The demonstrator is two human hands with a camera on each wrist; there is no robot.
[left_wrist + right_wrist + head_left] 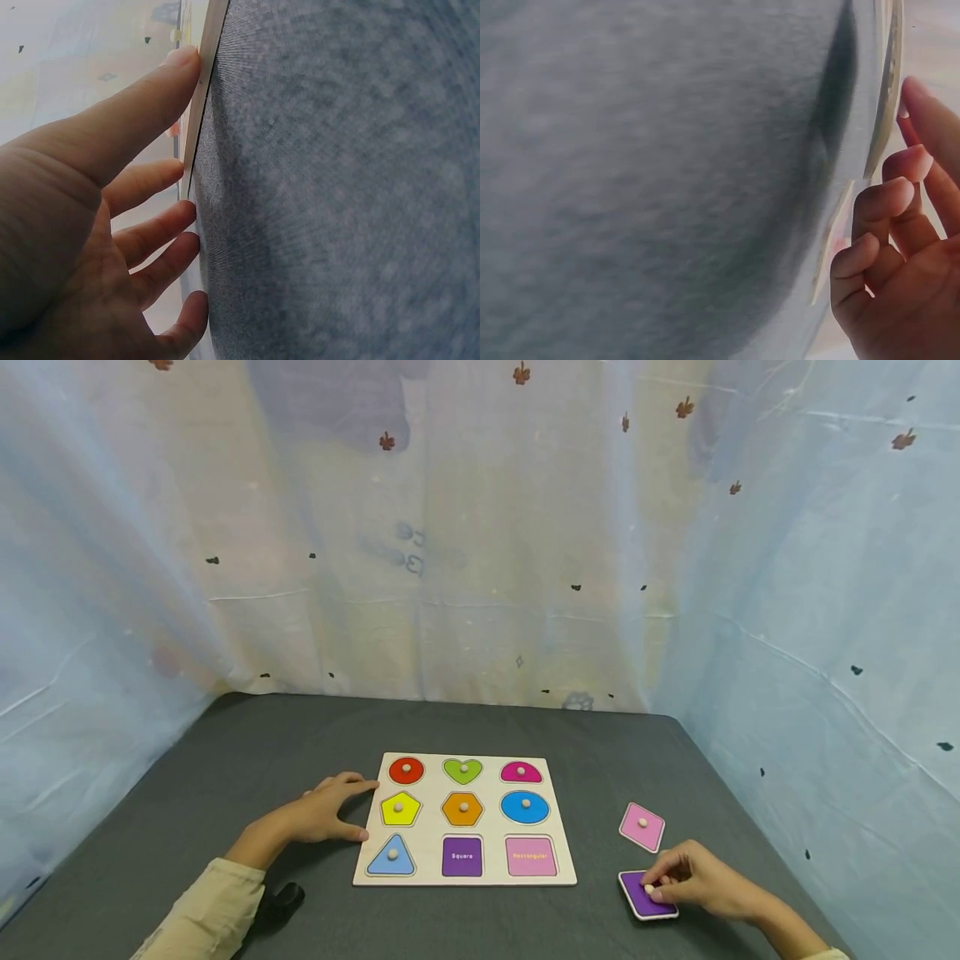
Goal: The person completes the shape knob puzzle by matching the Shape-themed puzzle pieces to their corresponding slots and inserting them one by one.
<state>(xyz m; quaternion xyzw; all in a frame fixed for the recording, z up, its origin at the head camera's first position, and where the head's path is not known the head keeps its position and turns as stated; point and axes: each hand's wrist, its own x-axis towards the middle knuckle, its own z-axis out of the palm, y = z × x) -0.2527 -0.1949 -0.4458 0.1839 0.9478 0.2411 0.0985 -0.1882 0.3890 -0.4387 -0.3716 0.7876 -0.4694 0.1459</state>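
Observation:
A wooden shape puzzle board [491, 860] lies on the dark table, with knobbed pieces in most of its places. The spots marked Square [462, 857] and Rectangular [531, 857] hold no piece. My left hand [324, 812] touches the board's left edge, thumb and fingers spread; the left wrist view shows the thumb [169, 90] on that edge. With thumb and forefinger my right hand [701, 881] pinches the white knob of a purple square piece [643, 902], which is tilted slightly, right of the board. Behind it lies a pink rectangular piece [637, 837] with its own knob.
The dark cloth-covered table [315, 739] ends at pale patterned curtains [480, 527] at the back and both sides. A black strap-like object [283, 897] sits by the left wrist.

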